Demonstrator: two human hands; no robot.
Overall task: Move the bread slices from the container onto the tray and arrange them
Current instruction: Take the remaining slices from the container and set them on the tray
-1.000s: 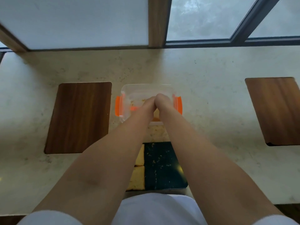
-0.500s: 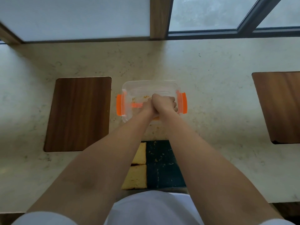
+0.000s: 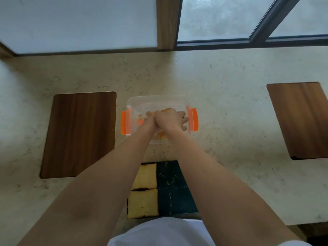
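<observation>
A clear plastic container (image 3: 158, 102) with orange side clips sits on the counter ahead of me. Both hands are inside it, pressed together. My right hand (image 3: 171, 119) lies on top with fingers curled over a yellow bread slice (image 3: 162, 134), whose edges show beyond and below the hand. My left hand (image 3: 150, 119) is mostly hidden beside the right one, touching the same slice. Near my body lies a dark tray (image 3: 175, 189) strewn with crumbs. Two yellow bread slices (image 3: 145, 176) (image 3: 142, 203) lie on its left side, one behind the other.
A dark wooden board (image 3: 79, 134) is set into the stone counter left of the container, and a lighter one (image 3: 301, 119) at the far right. Windows and a wooden post stand along the counter's back edge.
My right hand has spread further over the bread in the container, fingers reaching toward the right clip. The view has shifted slightly, showing more of the tray's slices.
</observation>
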